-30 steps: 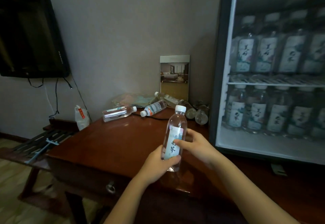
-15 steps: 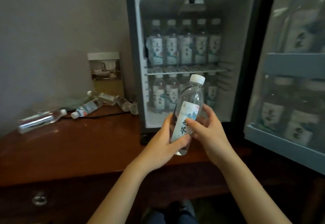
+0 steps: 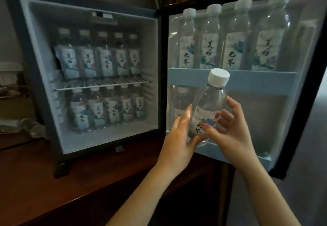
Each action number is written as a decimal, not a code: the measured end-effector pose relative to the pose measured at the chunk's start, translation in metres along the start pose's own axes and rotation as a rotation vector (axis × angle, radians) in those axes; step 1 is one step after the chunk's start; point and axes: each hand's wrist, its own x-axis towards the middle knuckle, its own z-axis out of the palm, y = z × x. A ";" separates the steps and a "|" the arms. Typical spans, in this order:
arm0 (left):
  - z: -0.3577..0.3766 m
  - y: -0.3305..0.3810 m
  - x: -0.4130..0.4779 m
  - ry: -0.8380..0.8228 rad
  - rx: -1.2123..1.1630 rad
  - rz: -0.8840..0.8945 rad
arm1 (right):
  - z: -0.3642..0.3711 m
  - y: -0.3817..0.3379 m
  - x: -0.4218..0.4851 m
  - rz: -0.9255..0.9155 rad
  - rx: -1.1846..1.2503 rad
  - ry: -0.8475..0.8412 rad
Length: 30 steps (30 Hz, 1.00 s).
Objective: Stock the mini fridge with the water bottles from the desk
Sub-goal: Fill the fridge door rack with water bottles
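Since leaving brown wooden desk [image 3: 88, 176]: clear white-capped water bottle [image 3: 210, 105], clasped by left grip [image 3: 178, 140], right grip [image 3: 231, 133], at blue lower door shelf [image 3: 264, 160].

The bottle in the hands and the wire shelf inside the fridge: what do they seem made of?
Bottle: likely clear, glossy plastic; the fridge door shows through it, under an opaque white cap. Shelf: thin parallel rods, probably white-coated metal wire.

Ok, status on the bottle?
Left hand, right hand both hold water bottle. In front of lower door shelf. One shelved bottle at hinge end; nothing blocking.
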 end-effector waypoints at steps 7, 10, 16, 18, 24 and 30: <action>0.038 0.003 0.013 0.062 -0.026 0.041 | -0.034 0.002 -0.001 -0.032 -0.194 0.020; 0.048 0.002 0.020 0.064 -0.014 0.054 | -0.044 0.006 -0.001 -0.048 -0.248 0.043; 0.058 -0.004 0.026 0.046 0.040 0.056 | -0.055 0.024 -0.003 -0.023 -0.332 0.070; 0.061 -0.008 0.026 0.044 0.090 0.050 | -0.058 0.032 -0.004 -0.016 -0.341 0.079; 0.066 -0.016 0.022 0.069 0.154 0.095 | -0.060 0.048 -0.010 0.079 -0.459 0.097; 0.062 -0.019 0.023 0.142 0.134 0.155 | -0.057 0.052 -0.004 0.167 -0.521 0.145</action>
